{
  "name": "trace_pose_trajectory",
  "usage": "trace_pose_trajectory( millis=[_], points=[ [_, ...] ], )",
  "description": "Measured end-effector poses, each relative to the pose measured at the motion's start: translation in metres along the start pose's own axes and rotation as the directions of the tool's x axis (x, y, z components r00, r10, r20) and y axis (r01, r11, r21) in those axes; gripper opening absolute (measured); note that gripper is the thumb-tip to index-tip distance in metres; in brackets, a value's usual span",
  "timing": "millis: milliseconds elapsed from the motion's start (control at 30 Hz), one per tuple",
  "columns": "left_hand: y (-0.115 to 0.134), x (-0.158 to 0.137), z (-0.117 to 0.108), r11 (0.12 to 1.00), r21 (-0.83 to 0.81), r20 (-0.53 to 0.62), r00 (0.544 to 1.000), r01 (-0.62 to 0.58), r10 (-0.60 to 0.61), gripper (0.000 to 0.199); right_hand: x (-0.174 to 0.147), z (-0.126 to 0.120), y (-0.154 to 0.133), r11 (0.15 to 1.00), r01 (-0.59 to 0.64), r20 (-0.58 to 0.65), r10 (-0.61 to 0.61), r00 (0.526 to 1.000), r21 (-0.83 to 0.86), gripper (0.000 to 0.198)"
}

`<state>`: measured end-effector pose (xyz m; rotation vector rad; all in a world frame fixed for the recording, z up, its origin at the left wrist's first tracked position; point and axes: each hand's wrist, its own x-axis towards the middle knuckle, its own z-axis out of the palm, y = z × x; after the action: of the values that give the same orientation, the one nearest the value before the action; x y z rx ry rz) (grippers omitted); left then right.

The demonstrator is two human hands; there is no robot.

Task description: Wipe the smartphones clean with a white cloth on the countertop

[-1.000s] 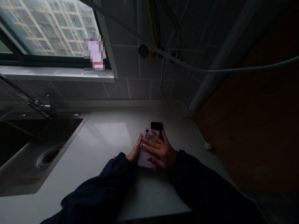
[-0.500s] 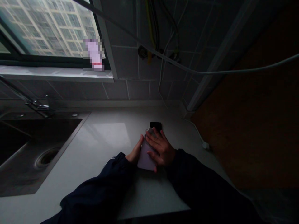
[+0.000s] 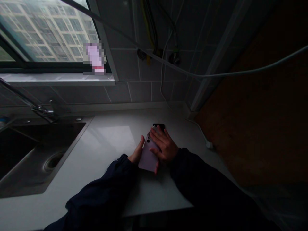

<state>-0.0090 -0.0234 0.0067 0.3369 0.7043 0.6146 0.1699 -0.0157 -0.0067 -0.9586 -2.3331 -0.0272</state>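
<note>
A light purple phone (image 3: 148, 157), its back turned up and dark camera lenses showing, is tilted over the counter. My left hand (image 3: 136, 154) is closed around it from the left and below; the thumb stands along the left edge and fingertips show by the lower right corner. Across the upper part of the phone's back lies my right hand (image 3: 166, 146), its fingers stretched out and slightly spread. A small pale bit shows at its fingertips, too dark to name. Just beyond the hands a flat black object (image 3: 159, 125) rests on the counter, partly covered.
To the left is a steel sink (image 3: 69, 150) with a faucet (image 3: 44, 111). A white cable with a plug (image 3: 209, 145) lies at the counter's right side. Another cable (image 3: 204, 76) hangs across the view. Behind is a tiled wall with a window.
The camera lenses of the phone now show more plainly beside my right fingers. Both hands and the phone appear slightly higher and further left, and the whole view has shifted a little.
</note>
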Motion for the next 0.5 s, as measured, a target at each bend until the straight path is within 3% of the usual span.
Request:
trace_pose_trajectory(
  millis=[100,267,500],
  points=[
    [0.001,0.001,0.001,1.0,-0.001,-0.03,0.999,-0.026,0.026,0.085,0.002,0.001,-0.001,1.0,-0.01,0.043,0.009,0.999,0.016,0.072],
    [0.004,0.005,-0.003,0.959,-0.072,-0.171,0.95,-0.275,0.26,0.07,0.001,0.009,-0.021,0.987,0.131,0.104,-0.141,0.985,0.096,0.073],
    [0.012,0.012,-0.015,0.942,-0.106,-0.148,0.942,-0.318,0.301,0.085,0.0,0.009,-0.041,0.956,0.218,0.097,-0.24,0.966,0.197,0.072]
  ],
)
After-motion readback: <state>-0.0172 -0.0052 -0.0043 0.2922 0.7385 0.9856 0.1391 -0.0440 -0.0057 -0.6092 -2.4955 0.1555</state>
